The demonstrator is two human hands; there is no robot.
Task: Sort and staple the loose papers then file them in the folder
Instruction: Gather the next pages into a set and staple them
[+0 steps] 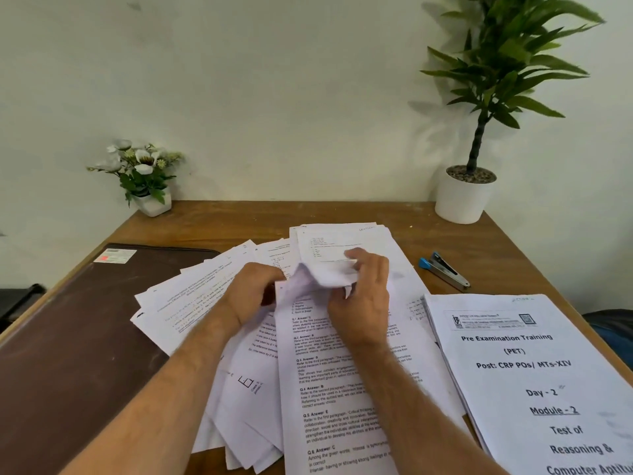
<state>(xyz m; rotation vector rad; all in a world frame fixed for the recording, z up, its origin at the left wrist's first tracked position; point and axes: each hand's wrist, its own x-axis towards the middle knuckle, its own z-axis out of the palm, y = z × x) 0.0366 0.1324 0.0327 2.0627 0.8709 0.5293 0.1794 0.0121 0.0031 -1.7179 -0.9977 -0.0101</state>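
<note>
The loose papers (342, 371) lie fanned mid-worktop; the right hand (359, 303) pinches a curled sheet (329, 272), and the left hand (253, 293) nips its near edge. Best to lift it clear, read its heading, then square it onto the sorted stack (534, 378) at right, with stapler (443, 269) and folder (78, 337) waiting.

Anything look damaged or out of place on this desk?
Yes. The sheet pinched between the left hand and right hand is crumpled, and the loose papers beneath lie fanned askew.
</note>
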